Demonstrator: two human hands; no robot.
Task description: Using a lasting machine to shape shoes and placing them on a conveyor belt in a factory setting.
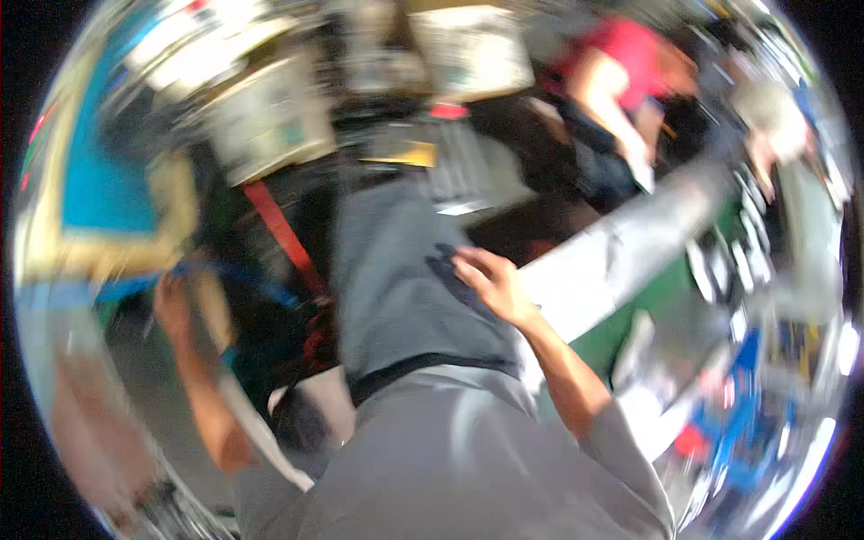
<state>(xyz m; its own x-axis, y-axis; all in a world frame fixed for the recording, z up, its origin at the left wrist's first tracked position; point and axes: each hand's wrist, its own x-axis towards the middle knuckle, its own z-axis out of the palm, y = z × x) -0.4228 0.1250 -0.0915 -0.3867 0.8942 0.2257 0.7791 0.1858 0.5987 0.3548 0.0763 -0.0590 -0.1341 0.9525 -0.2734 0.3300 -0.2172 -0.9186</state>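
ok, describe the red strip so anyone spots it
Find the grey trousers at centre. Just left, a narrow red strip slants down from below the pale box. Its red colour sets it apart from the blue band near the left hand.

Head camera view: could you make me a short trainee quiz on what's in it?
1. True or false: from left to right, the long, flat red strip lies between the person's left hand and right hand.
2. What colour is the co-worker's short-sleeved top? a) yellow b) red c) green
3. Fill in: the person's ___ hand is nearer the long, pale, flat surface.

Key: 1 true; 2 b; 3 right.
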